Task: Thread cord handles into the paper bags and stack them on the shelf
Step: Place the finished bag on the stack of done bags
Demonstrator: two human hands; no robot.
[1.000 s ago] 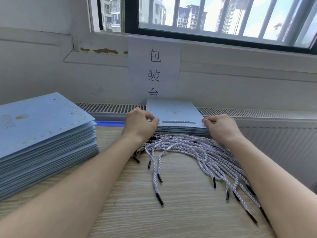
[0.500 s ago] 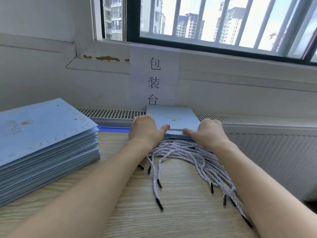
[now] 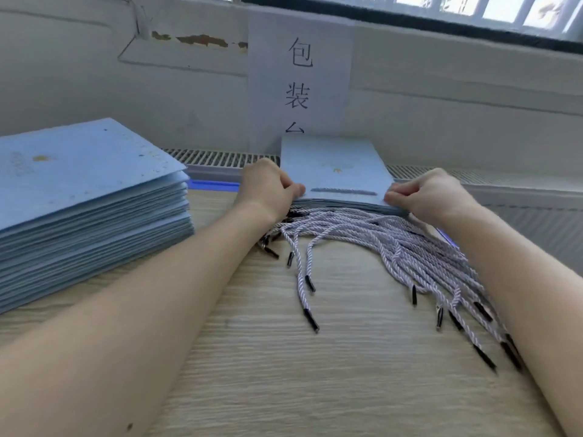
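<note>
While fingers (image 3: 295, 189) pinch its corners, top bag (image 3: 331, 162) btwn

Paper sign (image 3: 299, 74) on the wall (image 3: 94, 89) — beneath, perhaps a vent grille (image 3: 217, 157).

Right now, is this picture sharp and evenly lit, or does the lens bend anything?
Head view: soft daylight, no hard shadows; window panes blown out; gold logo on the top pale blue paper bag smeared by blur; white twisted cords fairly sharp; wide lens bows the wall ledge.
</note>
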